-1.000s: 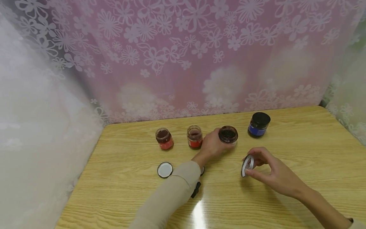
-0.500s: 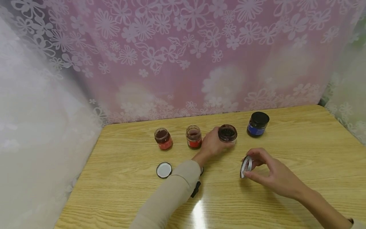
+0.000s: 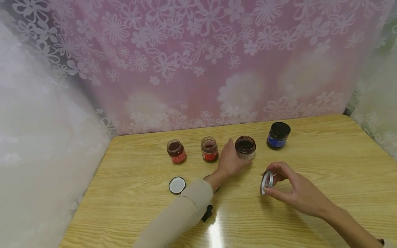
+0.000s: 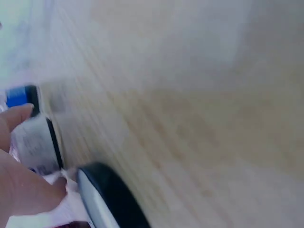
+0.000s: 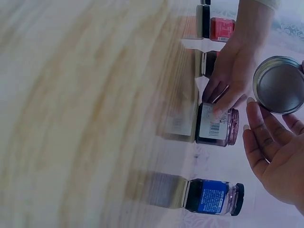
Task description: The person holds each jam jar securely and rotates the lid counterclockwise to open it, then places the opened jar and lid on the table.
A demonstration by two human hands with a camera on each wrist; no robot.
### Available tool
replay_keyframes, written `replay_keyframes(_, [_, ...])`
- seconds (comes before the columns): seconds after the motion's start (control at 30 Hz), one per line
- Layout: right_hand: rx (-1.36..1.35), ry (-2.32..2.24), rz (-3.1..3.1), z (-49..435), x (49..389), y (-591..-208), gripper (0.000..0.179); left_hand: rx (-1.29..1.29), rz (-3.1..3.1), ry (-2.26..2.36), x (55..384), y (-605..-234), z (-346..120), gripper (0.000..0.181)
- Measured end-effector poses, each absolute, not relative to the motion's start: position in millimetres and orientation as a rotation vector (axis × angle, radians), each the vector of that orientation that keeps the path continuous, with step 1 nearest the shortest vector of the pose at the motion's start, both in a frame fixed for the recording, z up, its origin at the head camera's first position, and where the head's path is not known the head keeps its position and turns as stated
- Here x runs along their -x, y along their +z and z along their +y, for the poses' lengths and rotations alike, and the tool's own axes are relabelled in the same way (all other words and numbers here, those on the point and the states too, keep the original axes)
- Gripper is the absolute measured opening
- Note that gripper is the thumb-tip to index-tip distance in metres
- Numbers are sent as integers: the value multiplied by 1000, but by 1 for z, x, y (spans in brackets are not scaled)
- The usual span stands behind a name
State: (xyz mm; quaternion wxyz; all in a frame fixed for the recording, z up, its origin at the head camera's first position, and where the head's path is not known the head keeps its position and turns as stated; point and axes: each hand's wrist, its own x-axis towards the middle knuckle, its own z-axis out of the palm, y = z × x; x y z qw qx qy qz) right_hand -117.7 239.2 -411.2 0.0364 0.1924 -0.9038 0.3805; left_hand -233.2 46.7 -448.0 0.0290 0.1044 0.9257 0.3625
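Observation:
In the head view my left hand (image 3: 231, 160) is beside an open jar of dark contents (image 3: 245, 147), its fingers spread on the jar's left and the thumb in front. The right wrist view shows that thumb over the jar's white barcode label (image 5: 212, 124). My right hand (image 3: 291, 186) pinches a round jar lid (image 3: 266, 182) by its edge, held on its side above the table, with the pale inside turned toward the palm. To the left stand an open jar with a red label (image 3: 210, 150) and another open jar with a pinkish-red label (image 3: 176, 151).
A black-capped jar with a blue label (image 3: 278, 135) stands at the back right of the wooden table (image 3: 130, 213). One loose lid (image 3: 177, 185) lies inside up at the left. Another lid (image 4: 114, 197) is partly hidden by my left arm. A flowered curtain hangs behind.
My left hand has loosened from the dark jar and shifted slightly left and back, uncovering more of its front. The right hand still holds the lid in nearly the same place.

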Motion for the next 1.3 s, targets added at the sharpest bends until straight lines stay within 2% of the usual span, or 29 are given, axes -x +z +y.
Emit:
replay_keyframes(0.3, [-587,1171,-2767,239,113,-415,49,-309,2892,1078,194,-434,34,85])
replay_keyframes(0.5, [-569,1153,-2780,240,113,-415,55,-519,2952,874,176,-420,14,68])
replay_keyframes(0.7, [-549,1125,-2827,239,116,-414,58,-714,3078,633,171,-421,-10,53])
replay_keyframes(1.3, [-635,1400,-2787,233,133,-421,57,-994,3039,257,161,-422,-49,72])
